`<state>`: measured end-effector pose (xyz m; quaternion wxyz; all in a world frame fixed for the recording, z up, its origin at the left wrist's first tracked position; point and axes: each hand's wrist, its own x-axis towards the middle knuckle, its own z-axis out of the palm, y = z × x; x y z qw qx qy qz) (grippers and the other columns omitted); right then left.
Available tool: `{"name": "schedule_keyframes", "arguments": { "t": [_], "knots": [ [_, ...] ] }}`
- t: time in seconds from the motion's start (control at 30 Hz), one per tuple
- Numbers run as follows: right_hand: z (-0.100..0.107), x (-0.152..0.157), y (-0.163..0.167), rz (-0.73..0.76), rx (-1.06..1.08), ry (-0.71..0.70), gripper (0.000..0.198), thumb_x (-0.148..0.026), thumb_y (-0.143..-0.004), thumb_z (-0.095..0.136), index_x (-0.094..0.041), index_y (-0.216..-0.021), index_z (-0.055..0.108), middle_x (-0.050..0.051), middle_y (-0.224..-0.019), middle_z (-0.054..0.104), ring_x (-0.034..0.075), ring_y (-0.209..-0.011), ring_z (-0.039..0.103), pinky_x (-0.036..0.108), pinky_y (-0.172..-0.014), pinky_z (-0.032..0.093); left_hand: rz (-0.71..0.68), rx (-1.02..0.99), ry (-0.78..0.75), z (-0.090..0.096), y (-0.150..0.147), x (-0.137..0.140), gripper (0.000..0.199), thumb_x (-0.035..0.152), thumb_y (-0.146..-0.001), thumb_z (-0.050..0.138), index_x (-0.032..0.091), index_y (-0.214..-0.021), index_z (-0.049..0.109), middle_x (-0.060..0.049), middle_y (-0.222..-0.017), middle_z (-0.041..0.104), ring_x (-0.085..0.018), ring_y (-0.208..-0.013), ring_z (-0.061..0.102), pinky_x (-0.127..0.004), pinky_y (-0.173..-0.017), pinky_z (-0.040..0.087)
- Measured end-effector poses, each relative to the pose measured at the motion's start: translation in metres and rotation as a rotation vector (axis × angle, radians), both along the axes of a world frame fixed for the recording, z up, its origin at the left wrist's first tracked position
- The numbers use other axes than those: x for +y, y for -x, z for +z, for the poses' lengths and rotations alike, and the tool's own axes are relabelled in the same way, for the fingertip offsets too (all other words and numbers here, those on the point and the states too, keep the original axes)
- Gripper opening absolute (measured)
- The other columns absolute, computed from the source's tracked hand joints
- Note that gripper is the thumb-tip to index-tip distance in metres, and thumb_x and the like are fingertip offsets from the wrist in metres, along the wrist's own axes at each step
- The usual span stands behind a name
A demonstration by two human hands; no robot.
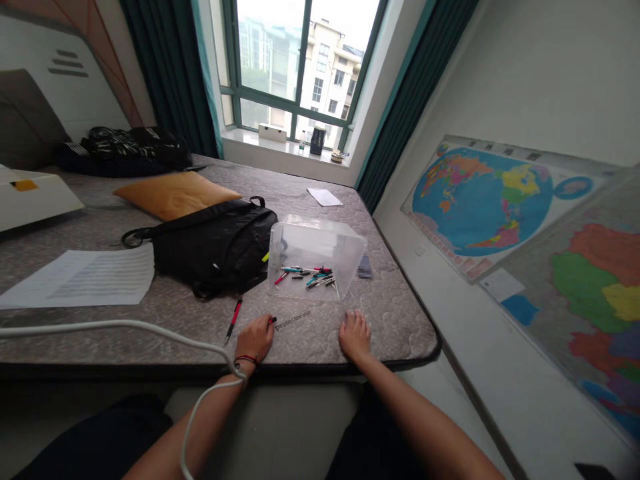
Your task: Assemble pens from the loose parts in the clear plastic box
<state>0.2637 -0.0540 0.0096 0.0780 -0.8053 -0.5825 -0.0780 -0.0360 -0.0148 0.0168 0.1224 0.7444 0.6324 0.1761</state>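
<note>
My left hand (pixel 256 337) is closed near the mattress's front edge. A short black end with a trace of red, like that of a pen (pixel 273 320), sticks out from its fingers; the rest is hidden in the hand. Just left of it a red and black pen (pixel 233 321) lies on the mattress (pixel 305 340). My right hand (pixel 355 333) rests palm down with fingers stretched out, holding nothing. Beyond both hands a clear plastic box (pixel 320 233) lies on its side, open end toward me. Several pens (pixel 320 279) are scattered inside it.
A black backpack (pixel 215 247) lies left of the box, with an orange padded envelope (pixel 177 193) behind it. Printed paper (pixel 85 277) is further left. A white cable (pixel 150 325) crosses by my left wrist. Dark small items (pixel 365 267) sit right of the box.
</note>
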Motion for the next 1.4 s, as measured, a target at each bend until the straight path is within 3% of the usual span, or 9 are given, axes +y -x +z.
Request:
{"name": "schedule_keyframes", "arguments": {
  "t": [0.2, 0.47, 0.63, 1.1, 1.4],
  "knots": [
    [0.046, 0.031, 0.017, 0.396, 0.015, 0.255, 0.021, -0.023, -0.093, 0.047, -0.019, -0.103, 0.065, 0.011, -0.107, 0.066, 0.023, -0.100, 0.059, 0.029, -0.084, 0.039, -0.023, -0.026, 0.018, -0.002, 0.003, 0.002, 0.023, 0.029, -0.098, 0.037, 0.023, -0.102, 0.059, -0.005, -0.097, 0.068, -0.021, -0.092, 0.063, -0.029, -0.075, 0.040],
    [0.076, 0.125, 0.046, 0.386, -0.008, 0.369, 0.037, -0.006, -0.093, 0.037, -0.018, -0.117, 0.062, 0.009, -0.118, 0.064, 0.019, -0.099, 0.062, 0.026, -0.083, 0.041, -0.013, -0.094, 0.053, 0.000, 0.005, 0.003, 0.022, 0.029, -0.099, 0.037, 0.022, -0.102, 0.058, -0.005, -0.098, 0.068, -0.019, -0.093, 0.062, -0.028, -0.077, 0.040],
    [0.076, 0.153, 0.055, 0.405, -0.034, 0.427, 0.036, -0.007, -0.093, 0.038, -0.019, -0.115, 0.064, 0.009, -0.119, 0.064, 0.020, -0.104, 0.062, 0.026, -0.083, 0.044, -0.030, -0.095, 0.043, -0.003, 0.007, 0.004, 0.024, 0.030, -0.100, 0.034, 0.022, -0.103, 0.056, -0.006, -0.099, 0.069, -0.020, -0.093, 0.063, -0.029, -0.076, 0.041],
    [0.068, 0.182, 0.056, 0.516, -0.071, 0.551, 0.030, -0.007, -0.093, 0.041, -0.012, -0.103, 0.069, 0.017, -0.117, 0.066, 0.025, -0.105, 0.064, 0.029, -0.086, 0.046, -0.040, -0.105, -0.026, -0.009, 0.008, 0.005, 0.022, 0.031, -0.100, 0.034, 0.022, -0.100, 0.054, -0.005, -0.094, 0.068, -0.020, -0.087, 0.063, -0.028, -0.071, 0.038],
    [0.058, 0.177, 0.052, 0.542, -0.005, 0.543, 0.022, -0.009, -0.074, 0.065, -0.013, -0.094, 0.071, 0.016, -0.111, 0.069, 0.027, -0.103, 0.063, 0.029, -0.086, 0.046, -0.009, -0.143, -0.051, -0.002, 0.006, 0.000, 0.026, 0.036, -0.102, 0.032, 0.023, -0.102, 0.055, -0.005, -0.090, 0.068, -0.020, -0.084, 0.063, -0.029, -0.070, 0.036]
  ]
}}
